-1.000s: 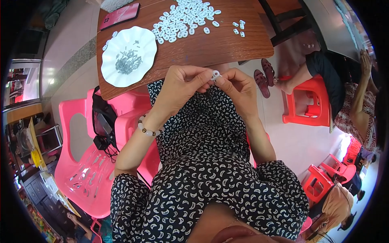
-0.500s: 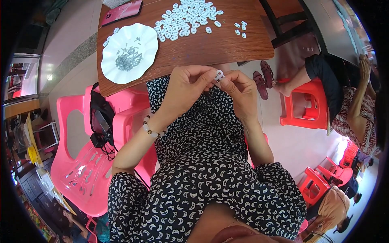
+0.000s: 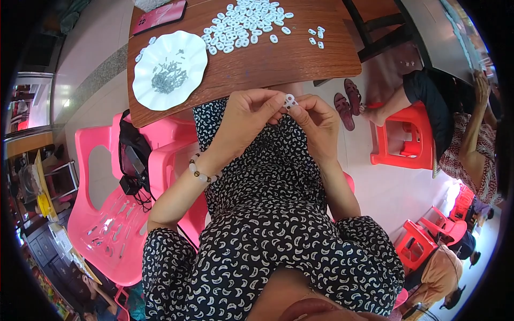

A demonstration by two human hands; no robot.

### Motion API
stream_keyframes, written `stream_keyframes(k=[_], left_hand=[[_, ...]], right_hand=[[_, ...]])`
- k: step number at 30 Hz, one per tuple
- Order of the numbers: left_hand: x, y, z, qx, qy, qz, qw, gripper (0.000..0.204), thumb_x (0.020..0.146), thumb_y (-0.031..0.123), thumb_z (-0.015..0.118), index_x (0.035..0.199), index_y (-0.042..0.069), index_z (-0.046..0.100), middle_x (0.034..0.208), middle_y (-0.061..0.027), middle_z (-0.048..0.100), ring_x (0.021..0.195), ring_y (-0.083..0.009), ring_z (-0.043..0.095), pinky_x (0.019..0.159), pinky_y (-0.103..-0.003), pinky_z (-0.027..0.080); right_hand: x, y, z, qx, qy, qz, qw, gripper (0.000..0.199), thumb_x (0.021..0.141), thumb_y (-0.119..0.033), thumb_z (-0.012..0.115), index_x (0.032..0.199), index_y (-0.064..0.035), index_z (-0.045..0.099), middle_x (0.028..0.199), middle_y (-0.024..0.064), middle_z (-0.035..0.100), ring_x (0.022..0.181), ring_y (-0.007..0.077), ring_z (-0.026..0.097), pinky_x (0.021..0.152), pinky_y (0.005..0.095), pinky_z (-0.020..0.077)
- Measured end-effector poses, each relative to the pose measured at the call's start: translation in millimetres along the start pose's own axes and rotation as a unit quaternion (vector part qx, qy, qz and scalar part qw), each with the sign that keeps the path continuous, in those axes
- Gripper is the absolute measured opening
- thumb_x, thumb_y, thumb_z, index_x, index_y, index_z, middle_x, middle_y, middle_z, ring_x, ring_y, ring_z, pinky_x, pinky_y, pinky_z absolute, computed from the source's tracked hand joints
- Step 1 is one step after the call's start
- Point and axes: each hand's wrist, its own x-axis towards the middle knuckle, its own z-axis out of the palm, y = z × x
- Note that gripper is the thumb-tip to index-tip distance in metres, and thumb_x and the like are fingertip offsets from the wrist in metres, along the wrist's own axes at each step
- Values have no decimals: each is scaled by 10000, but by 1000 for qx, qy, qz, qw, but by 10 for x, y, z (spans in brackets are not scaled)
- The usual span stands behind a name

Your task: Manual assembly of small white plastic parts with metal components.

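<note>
My left hand [image 3: 249, 116] and my right hand [image 3: 317, 124] meet over my lap, just off the table's near edge. Between their thumbs and fingertips they pinch a small white oval piece with dark holes [image 3: 289, 99]. Both hands are closed on it, and the fingertips hide part of it. Anything else tucked between the fingers is too small to make out. On the table lies a heap of similar white oval pieces [image 3: 246, 24]. A white wavy-rimmed plate [image 3: 144, 88] holds many small grey metal pins [image 3: 169, 77].
Several white pieces [image 3: 320, 36] lie apart at the right of the brown table [image 3: 278, 64]. A pink phone [image 3: 159, 17] rests at the far left. A pink chair [image 3: 107, 235] with a black bag [image 3: 134, 152] stands left. Another person sits right, near a red stool [image 3: 407, 136].
The white piece has tilted slightly between my fingertips and both hands have stayed nearly in place. Nothing on the table has visibly moved.
</note>
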Motion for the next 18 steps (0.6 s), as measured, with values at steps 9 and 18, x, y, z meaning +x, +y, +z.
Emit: stream_keyframes(k=[9, 18], left_hand=[[-2, -35, -24, 34, -11, 0, 999, 279, 909, 207, 630, 1056, -28, 663, 853, -56, 683, 731, -72, 601, 669, -203, 487], [5, -56, 20, 16, 2, -10, 1000, 231, 901, 160, 635, 1001, -45, 673, 814, -44, 673, 690, -54, 571, 627, -187, 478]], right_hand=[[-49, -39, -59, -16, 11, 33, 999, 131, 897, -91, 636, 945, 31, 644, 888, 39, 642, 829, 88, 590, 767, 222, 465], [-68, 26, -85, -56, 17, 0, 998, 83, 888, -62, 633, 891, 20, 647, 878, 30, 641, 791, 66, 574, 717, 202, 445]])
